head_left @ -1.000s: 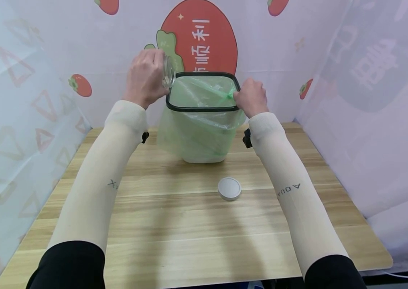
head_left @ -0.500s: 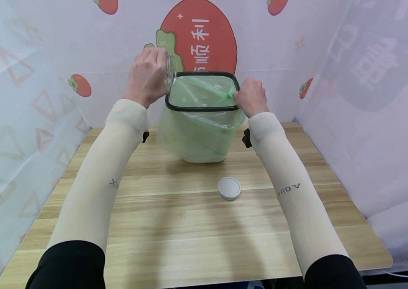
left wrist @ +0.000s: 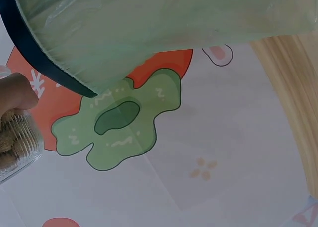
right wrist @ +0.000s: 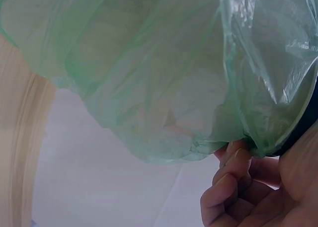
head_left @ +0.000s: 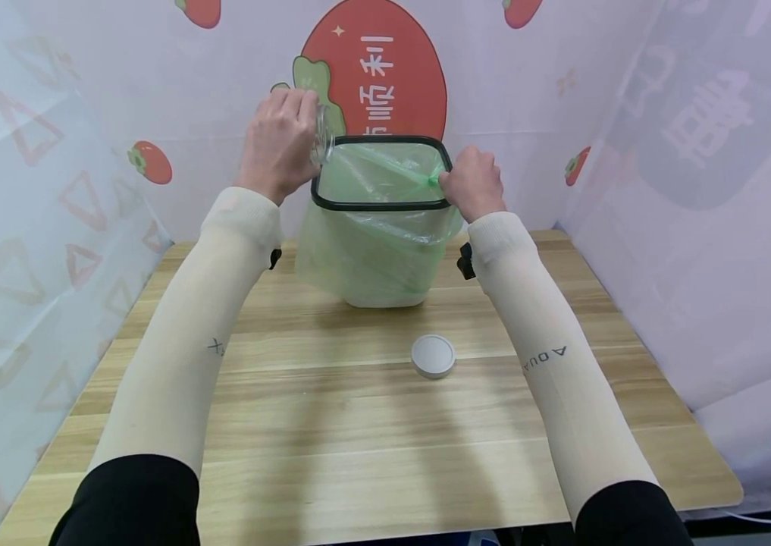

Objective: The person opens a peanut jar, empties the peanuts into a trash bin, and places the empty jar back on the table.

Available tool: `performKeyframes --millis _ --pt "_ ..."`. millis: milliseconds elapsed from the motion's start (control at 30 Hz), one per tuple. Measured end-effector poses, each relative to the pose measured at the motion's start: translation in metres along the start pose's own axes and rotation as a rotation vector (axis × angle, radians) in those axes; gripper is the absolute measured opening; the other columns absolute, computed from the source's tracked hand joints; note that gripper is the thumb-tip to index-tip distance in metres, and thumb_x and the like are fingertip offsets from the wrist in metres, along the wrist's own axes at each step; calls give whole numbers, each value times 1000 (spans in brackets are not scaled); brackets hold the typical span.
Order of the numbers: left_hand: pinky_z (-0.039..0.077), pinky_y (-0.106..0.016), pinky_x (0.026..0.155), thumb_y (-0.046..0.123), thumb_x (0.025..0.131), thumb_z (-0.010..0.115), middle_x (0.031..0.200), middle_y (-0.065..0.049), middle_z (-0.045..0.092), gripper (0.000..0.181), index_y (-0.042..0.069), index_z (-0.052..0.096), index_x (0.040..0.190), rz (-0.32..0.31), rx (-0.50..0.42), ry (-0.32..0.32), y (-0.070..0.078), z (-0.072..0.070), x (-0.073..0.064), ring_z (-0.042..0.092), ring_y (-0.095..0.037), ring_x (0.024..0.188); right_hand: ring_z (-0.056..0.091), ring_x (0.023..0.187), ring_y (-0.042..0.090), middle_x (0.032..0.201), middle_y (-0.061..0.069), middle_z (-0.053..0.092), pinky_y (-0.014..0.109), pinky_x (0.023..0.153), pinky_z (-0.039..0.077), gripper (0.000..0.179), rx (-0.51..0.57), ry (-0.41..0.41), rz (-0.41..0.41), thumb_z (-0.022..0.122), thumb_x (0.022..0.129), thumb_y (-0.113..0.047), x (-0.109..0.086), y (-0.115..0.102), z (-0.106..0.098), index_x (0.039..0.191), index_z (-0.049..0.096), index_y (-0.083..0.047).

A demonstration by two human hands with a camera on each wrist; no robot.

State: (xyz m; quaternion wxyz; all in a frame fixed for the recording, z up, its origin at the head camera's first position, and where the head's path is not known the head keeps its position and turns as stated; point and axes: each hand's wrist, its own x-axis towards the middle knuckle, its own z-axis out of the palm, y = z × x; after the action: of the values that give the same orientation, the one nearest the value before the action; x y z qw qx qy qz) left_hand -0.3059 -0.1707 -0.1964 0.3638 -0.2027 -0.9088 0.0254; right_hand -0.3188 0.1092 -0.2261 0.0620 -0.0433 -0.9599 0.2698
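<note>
A trash can [head_left: 385,297] stands at the back of the table, lined with a pale green plastic bag [head_left: 378,246] under a black rim ring [head_left: 385,205]. My left hand [head_left: 280,144] grips a clear glass jar [head_left: 323,136] tipped sideways at the can's left rim. Brown lumps show inside the jar [left wrist: 20,145] in the left wrist view. At the right rim, my right hand [head_left: 474,184] pinches a gathered part of the bag; its curled fingers [right wrist: 233,160] touch the plastic in the right wrist view. The can's bottom inside is hidden.
A round, pale grey lid [head_left: 433,355] lies flat on the wooden table [head_left: 358,447], in front of the can. Printed cloth [head_left: 528,91] hangs behind and at both sides. A white cable [head_left: 767,522] runs past the table's lower right corner.
My left hand and the jar have shifted slightly right, toward the can's opening. My right hand, the bag and the lid look the same.
</note>
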Motion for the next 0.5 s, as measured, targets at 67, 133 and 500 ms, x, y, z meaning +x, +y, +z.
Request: performKeyframes --millis 67,133,500 --pt "50 -49 117 7 89 70 134 -28 64 53 -10 54 136 9 12 12 0 2 -1 59 -44 127 61 87 24 92 6 55 34 70 53 32 2 -1 -1 57 106 -30 0 0 0 80 45 -13" --pt "51 -49 115 7 90 69 132 -29 65 50 -10 55 134 21 23 25 -1 4 -1 60 -44 126 60 85 24 90 6 53 33 70 52 33 4 0 -4 56 105 -30 -1 0 1 79 44 -14" --pt "49 -47 118 6 93 67 135 -28 64 49 -11 53 136 65 108 15 -2 3 -1 58 -43 128 62 87 24 91 7 56 34 71 53 31 1 12 -9 57 105 -27 -1 0 1 79 44 -13"
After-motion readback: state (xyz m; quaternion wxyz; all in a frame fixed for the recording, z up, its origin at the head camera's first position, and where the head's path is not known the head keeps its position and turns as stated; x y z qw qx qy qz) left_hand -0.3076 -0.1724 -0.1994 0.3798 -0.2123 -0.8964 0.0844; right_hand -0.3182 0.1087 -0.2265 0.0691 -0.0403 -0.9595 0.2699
